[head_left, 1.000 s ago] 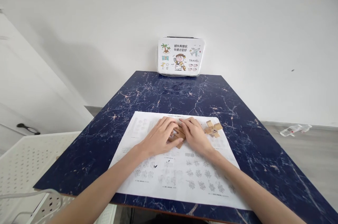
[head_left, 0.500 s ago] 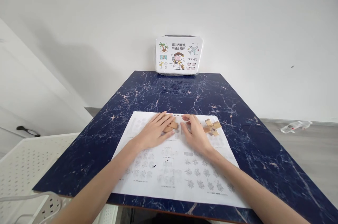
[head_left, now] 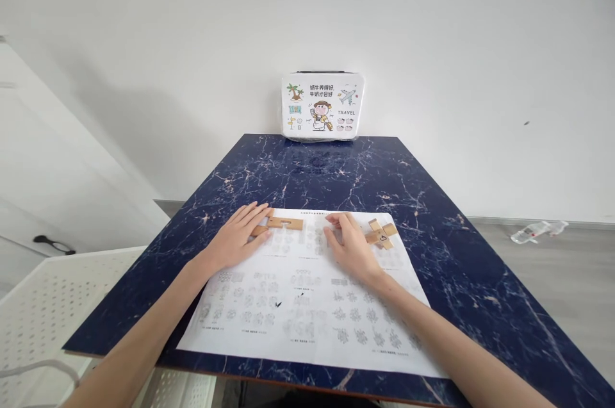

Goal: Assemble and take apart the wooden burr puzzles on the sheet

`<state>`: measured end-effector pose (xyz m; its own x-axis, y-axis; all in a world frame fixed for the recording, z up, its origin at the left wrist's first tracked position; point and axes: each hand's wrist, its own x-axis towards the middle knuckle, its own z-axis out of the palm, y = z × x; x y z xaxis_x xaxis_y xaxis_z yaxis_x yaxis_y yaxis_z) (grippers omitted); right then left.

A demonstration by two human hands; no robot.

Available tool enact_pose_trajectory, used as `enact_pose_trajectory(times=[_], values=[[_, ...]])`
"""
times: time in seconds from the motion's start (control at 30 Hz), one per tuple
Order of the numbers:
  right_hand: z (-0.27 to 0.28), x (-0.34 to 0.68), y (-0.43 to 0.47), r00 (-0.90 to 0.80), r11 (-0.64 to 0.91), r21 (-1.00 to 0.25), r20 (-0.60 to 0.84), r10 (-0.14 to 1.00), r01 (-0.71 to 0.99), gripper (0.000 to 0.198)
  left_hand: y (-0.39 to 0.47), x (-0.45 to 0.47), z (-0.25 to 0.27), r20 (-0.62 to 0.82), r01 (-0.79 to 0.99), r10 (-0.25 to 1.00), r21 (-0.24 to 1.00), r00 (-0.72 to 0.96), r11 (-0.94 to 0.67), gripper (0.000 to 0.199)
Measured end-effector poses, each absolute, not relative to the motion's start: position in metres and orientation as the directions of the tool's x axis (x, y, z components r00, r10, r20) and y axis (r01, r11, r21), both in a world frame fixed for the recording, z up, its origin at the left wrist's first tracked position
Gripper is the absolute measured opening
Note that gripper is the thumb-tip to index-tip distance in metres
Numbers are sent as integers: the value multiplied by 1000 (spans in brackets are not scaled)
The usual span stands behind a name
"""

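My left hand (head_left: 239, 238) lies flat on the left part of a printed sheet (head_left: 312, 325), fingers stretched out. Partly beneath its fingers and beside its thumb are light wooden pieces; a notched wooden bar (head_left: 293, 224) pokes out to the right. My right hand (head_left: 353, 246) rests on the sheet's upper right area, fingers loosely bent and thumb apart, with nothing visible in its grasp. Just right of it sits a cross-shaped wooden puzzle (head_left: 383, 236) made of interlocked bars, with a dark mark on top.
The dark blue marbled table (head_left: 327, 177) carries the sheet near its front edge. A white cartoon-printed box (head_left: 320, 107) stands at the back against the wall. At left is a white perforated surface (head_left: 43, 305); a clear plastic bottle (head_left: 531, 232) lies on the floor at right.
My left hand has moved left, and the notched wooden bar, earlier mostly covered, now shows to its right. My right hand has barely moved.
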<state>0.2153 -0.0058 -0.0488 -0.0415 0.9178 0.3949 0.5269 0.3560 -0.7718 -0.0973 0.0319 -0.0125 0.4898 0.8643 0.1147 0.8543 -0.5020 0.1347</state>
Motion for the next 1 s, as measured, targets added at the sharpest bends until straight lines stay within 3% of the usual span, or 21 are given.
enact_pose_trajectory(times=[0.2,0.4,0.87,1.0], values=[[-51,215,-5,-46,372,-770,409,912,518,16,24,-53,-8,251,825,811,74,528,-560,65],[-52,216,-4,-57,386,-760,421,905,523,17,21,-8,-6,199,667,682,146,703,-730,48],[-48,215,-7,-52,350,-774,382,923,527,17,38,-60,-7,295,820,806,110,513,-562,44],[-48,215,-7,-53,354,-772,387,921,528,17,44,-66,-14,302,870,857,137,419,-473,59]])
